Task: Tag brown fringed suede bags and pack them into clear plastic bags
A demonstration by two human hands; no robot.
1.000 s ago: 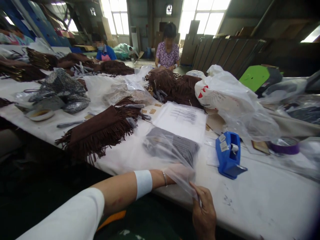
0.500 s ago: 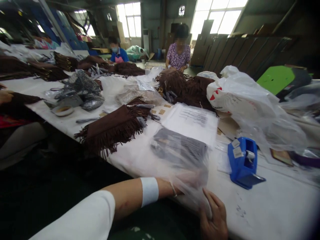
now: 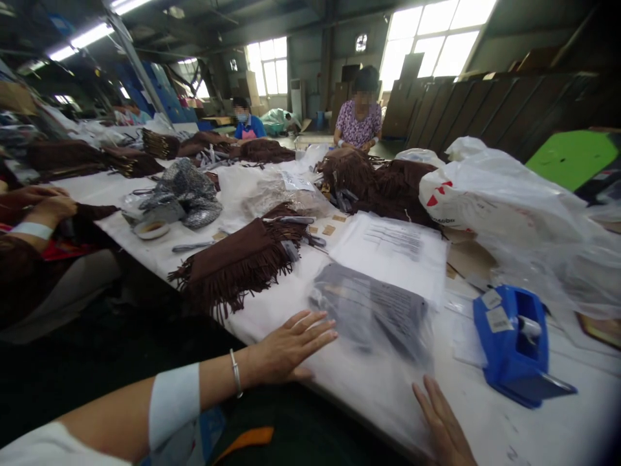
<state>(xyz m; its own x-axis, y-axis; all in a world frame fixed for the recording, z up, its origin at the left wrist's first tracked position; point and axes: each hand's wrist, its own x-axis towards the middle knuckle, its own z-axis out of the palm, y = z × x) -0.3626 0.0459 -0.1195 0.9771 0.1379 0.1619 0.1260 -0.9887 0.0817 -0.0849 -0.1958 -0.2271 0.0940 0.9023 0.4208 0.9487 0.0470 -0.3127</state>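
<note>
A clear plastic bag with a dark grey item inside (image 3: 371, 310) lies flat on the white-covered table, below a stack of white printed bags (image 3: 392, 249). My left hand (image 3: 286, 349) rests at the bag's lower left side, fingers stretched out, holding nothing. Over on the lower right edge of the bag, my right hand (image 3: 441, 424) has its fingers apart and is empty; part of it runs out of the frame. A dark brown fringed piece (image 3: 233, 262) lies to the left of the bag.
A blue tape dispenser (image 3: 512, 346) stands at the right. Behind it are big white plastic bags (image 3: 524, 200). A silvery crumpled heap (image 3: 187, 191) and a small dish (image 3: 151, 229) sit at the left. A person's hands (image 3: 53, 207) are at the left edge.
My left hand has come out from under the plastic and moved left. My right hand has let go of the plastic edge and opened. The view has shifted, so things appear lower and some farther right.
</note>
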